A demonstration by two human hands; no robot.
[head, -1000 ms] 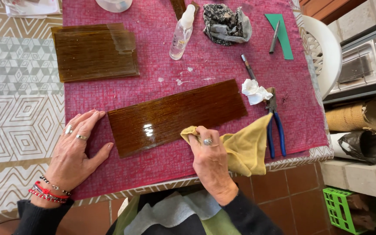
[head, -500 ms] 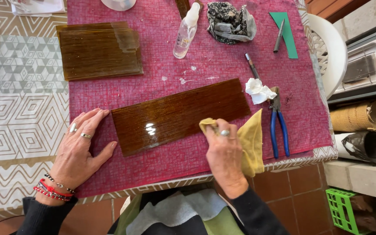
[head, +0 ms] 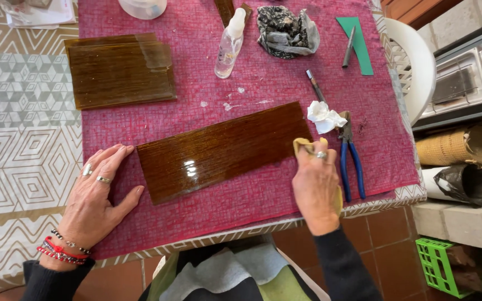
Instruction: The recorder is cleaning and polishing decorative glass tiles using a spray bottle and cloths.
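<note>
Head view looks straight down on a table covered by a magenta mat (head: 252, 195). At the mat's centre lies a long brown glass strip (head: 224, 150), glossy, set at a slight diagonal with its right end farther from the person.

Left hand (head: 99, 195): flat on the mat, palm down, fingers spread, grip open. The fingertips touch or nearly touch the strip's left short edge; the thumb lies just below the strip's near-left corner. Rings show on two fingers, bracelets on the wrist.

Right hand (head: 316, 181): grip closed on a yellow cloth (head: 302, 146), which is pressed against the strip's right end at its near corner. Most of the cloth is hidden under the hand.

Relative to the strip:
- Just right of its right end: blue-handled pliers (head: 350, 159), with a crumpled white paper scrap (head: 324, 117) touching their head.
- Beyond its left half: a stack of brown glass sheets (head: 119, 69).
- Beyond its middle: a clear spray bottle (head: 229, 44), lying down.
- Beyond its right end: a grey rag bundle (head: 287, 30), a green card (head: 361, 44) and a slim dark tool (head: 348, 47) laid across the card.
</note>
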